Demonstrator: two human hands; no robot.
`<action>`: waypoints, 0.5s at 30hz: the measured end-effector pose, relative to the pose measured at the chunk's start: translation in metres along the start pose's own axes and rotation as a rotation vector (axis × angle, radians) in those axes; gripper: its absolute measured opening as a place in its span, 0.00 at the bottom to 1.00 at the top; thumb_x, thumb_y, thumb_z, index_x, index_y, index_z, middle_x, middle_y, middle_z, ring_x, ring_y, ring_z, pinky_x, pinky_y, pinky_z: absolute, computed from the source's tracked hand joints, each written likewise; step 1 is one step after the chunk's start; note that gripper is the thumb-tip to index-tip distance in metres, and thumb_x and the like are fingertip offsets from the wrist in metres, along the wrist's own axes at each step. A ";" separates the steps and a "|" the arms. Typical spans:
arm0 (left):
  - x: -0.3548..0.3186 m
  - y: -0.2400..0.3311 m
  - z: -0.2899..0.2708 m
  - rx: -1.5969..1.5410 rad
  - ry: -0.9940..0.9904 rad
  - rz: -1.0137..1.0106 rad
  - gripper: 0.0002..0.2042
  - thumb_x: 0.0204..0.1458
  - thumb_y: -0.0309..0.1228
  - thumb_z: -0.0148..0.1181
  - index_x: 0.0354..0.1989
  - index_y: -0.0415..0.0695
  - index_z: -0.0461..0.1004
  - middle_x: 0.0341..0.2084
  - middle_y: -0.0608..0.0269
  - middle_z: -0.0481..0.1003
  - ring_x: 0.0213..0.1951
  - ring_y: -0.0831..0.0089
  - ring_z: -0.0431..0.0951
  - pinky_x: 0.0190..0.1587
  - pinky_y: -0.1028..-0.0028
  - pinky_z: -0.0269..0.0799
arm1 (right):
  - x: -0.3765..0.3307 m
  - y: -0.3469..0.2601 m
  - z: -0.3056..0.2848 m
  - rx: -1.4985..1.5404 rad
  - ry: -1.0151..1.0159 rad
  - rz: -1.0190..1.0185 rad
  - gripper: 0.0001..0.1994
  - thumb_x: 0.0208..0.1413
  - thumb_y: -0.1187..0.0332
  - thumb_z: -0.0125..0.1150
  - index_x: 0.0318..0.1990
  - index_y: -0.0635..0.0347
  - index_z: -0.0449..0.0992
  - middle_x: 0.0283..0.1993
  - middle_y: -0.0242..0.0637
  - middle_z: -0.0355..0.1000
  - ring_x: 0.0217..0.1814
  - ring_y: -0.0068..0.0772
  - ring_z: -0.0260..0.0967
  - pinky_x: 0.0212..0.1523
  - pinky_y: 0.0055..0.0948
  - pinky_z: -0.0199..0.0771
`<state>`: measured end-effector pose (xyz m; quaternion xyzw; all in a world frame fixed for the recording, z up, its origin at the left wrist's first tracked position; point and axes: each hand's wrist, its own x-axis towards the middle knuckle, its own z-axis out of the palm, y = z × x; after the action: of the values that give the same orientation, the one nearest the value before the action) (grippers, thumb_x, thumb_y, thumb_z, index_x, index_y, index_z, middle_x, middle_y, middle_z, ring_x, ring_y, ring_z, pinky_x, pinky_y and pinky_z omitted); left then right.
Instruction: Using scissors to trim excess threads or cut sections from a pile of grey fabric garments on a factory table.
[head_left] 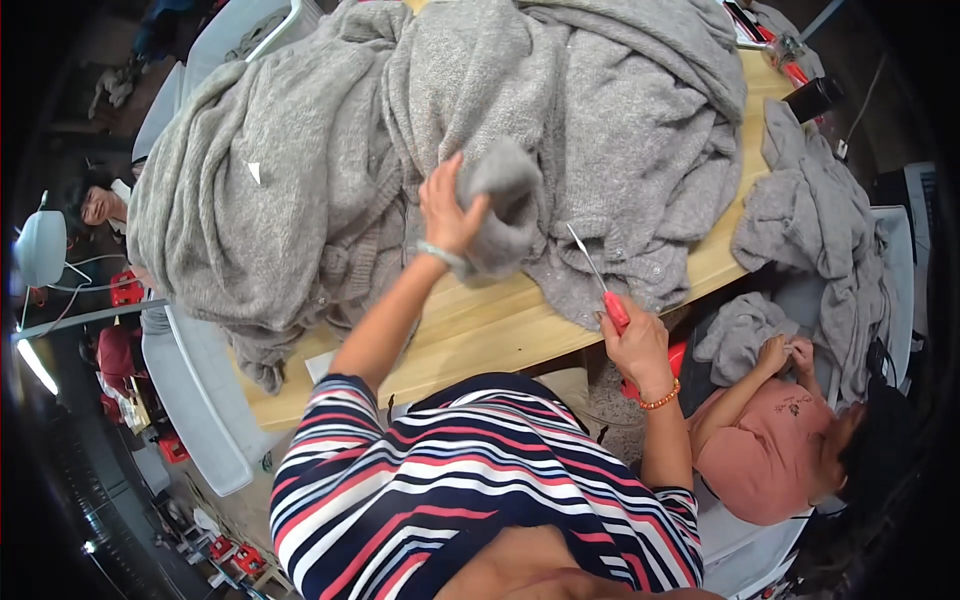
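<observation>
Striped top in navy, white and coral takes up the bottom of the view, worn by whoever's working. Right hand is closed around a red-handled tool, its thin metal shaft angled up and left over the grey fabric; can't tell if the tip touches. Orange bead bracelet on that wrist. Left hand has its fingers spread, thumb up against a bunched grey knit piece that's pretty blurry, so I honestly can't tell whether it's gripped or just touched. That piece sits mid-table, in front of a big heap of grey knits covering most of the wooden table. Off to the right, a co-worker in a pink top has both hands on another grey knit.
</observation>
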<state>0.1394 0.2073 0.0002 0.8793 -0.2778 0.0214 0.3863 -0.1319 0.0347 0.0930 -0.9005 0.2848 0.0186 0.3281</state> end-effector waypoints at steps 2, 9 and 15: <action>-0.033 0.011 0.009 0.194 0.051 -0.015 0.40 0.35 0.29 0.63 0.65 0.54 0.58 0.59 0.45 0.57 0.63 0.49 0.53 0.63 0.53 0.49 | -0.003 -0.001 -0.002 0.001 -0.077 0.050 0.14 0.51 0.61 0.60 0.44 0.54 0.74 0.30 0.52 0.73 0.35 0.58 0.72 0.36 0.47 0.71; -0.064 -0.025 0.035 -0.039 -0.040 -0.066 0.32 0.39 0.24 0.63 0.59 0.50 0.66 0.51 0.45 0.70 0.52 0.50 0.69 0.56 0.66 0.63 | -0.001 -0.028 0.005 -0.102 -0.264 -0.118 0.13 0.53 0.60 0.58 0.41 0.55 0.74 0.29 0.51 0.74 0.33 0.56 0.73 0.35 0.49 0.72; -0.059 -0.035 0.028 -0.504 0.009 -0.348 0.12 0.46 0.28 0.62 0.40 0.40 0.77 0.33 0.54 0.78 0.39 0.64 0.76 0.45 0.69 0.70 | 0.001 -0.034 0.000 -0.127 -0.280 -0.102 0.13 0.52 0.59 0.59 0.41 0.56 0.74 0.28 0.52 0.74 0.33 0.58 0.72 0.35 0.50 0.72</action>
<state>0.1024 0.2350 -0.0580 0.7900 -0.1178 -0.1110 0.5914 -0.1129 0.0551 0.1127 -0.9213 0.1884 0.1451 0.3076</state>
